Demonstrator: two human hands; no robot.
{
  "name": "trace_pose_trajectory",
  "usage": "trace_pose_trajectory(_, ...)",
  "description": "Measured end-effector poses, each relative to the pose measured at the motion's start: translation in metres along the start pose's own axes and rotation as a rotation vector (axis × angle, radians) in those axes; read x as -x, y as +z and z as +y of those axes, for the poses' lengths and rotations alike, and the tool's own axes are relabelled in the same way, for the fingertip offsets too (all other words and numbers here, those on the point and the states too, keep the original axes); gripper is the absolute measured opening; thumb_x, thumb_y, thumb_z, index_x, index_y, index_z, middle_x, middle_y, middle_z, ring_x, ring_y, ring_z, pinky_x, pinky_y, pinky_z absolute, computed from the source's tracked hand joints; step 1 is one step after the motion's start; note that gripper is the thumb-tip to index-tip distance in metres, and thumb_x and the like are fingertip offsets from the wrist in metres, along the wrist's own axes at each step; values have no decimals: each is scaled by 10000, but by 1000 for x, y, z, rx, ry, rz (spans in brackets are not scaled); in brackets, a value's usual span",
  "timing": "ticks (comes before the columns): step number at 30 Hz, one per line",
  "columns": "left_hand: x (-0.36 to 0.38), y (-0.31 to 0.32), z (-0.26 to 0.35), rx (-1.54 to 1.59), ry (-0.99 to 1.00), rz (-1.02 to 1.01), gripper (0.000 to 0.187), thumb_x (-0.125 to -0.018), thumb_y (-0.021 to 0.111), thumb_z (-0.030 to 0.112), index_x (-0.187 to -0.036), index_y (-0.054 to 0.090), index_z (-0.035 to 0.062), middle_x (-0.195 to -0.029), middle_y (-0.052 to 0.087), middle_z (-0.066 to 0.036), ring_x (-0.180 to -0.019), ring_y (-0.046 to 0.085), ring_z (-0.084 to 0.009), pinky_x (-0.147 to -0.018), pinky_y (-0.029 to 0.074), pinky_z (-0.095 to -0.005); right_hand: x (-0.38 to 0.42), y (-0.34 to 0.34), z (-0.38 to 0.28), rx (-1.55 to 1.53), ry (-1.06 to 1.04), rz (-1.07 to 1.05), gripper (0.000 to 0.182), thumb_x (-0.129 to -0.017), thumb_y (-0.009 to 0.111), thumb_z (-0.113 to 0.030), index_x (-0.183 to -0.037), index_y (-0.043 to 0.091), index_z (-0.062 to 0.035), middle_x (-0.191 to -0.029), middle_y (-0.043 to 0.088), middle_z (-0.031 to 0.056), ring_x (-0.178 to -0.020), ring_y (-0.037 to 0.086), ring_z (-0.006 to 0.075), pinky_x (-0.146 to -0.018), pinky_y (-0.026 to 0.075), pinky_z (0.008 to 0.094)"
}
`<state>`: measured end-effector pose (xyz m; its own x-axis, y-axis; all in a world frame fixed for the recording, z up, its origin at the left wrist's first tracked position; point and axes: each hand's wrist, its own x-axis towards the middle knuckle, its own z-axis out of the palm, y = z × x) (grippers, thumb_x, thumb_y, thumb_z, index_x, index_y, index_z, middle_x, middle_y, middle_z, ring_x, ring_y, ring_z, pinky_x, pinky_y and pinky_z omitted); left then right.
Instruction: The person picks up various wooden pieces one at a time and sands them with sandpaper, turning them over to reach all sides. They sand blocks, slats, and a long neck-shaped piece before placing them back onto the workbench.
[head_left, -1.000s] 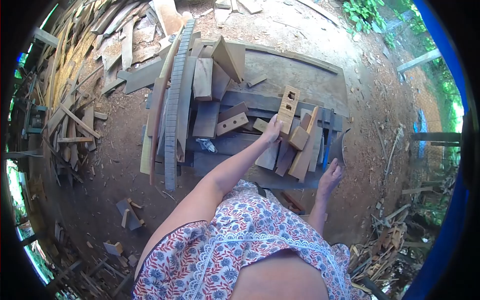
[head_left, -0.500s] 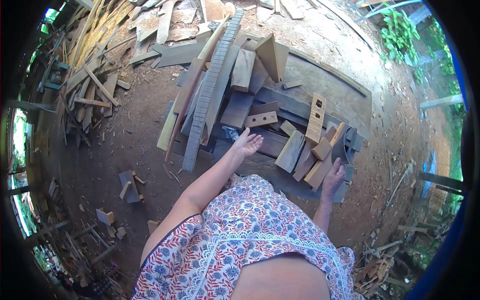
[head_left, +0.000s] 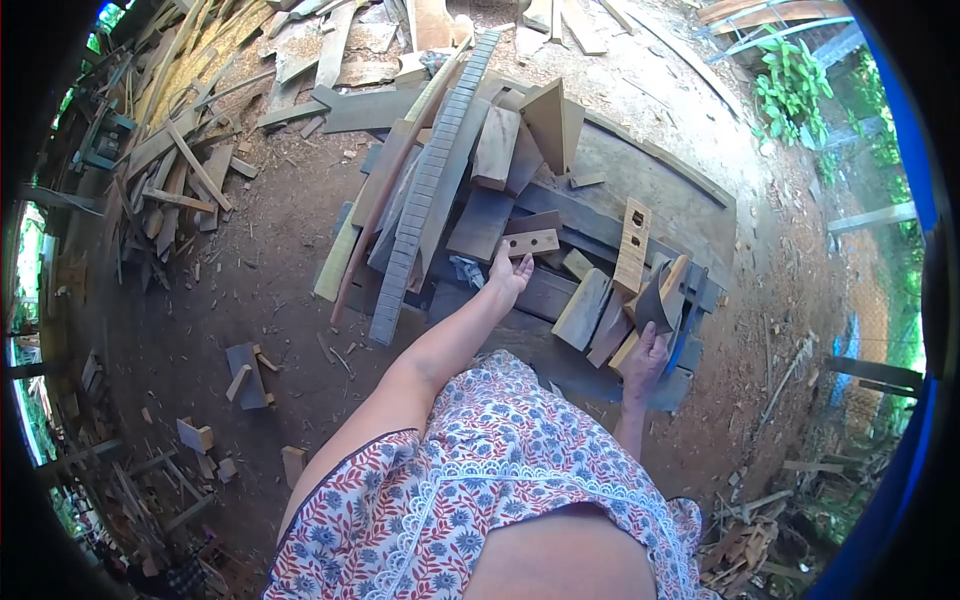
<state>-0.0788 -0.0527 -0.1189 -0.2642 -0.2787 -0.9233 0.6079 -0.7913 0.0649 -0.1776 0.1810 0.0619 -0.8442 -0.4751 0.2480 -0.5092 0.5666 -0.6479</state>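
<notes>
Wooden offcuts lie stacked on the plank pile (head_left: 640, 175), so my left hand (head_left: 508, 272) reaches open-fingered to the small drilled block (head_left: 528, 242), while my right hand (head_left: 643, 357) grips a dark curved blade (head_left: 655, 303).

A long notched board (head_left: 428, 185) lies beside scattered offcuts (head_left: 170, 190).

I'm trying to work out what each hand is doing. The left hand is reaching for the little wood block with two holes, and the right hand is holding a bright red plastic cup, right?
Not quite. In the head view the right hand holds a dark curved blade, not a red cup. The rest is right: the left hand reaches for the small two-holed block.
</notes>
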Motion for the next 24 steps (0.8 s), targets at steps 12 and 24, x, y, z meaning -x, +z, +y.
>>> trace_pose_trajectory(12,-4,34,15,-96,-74,110,530,-791,709,347,-1110,465,1,-1022,521,-145,-920,567,-281,-836,510,-435,2,-1,5,-13,51,-26,441,-958,467,-288,-677,490,51,-567,497,216,-519,468,371,-513,342,449)
trace_pose_trajectory(24,86,9,5,-783,53,-619,490,-873,539,351,-1201,380,24,-1100,531,-157,-1040,557,-268,-873,492,-424,-16,-8,-38,-126,-109,-162,237,-944,481,-177,-1051,574,14,-884,614,195,-815,591,336,-709,451,389)
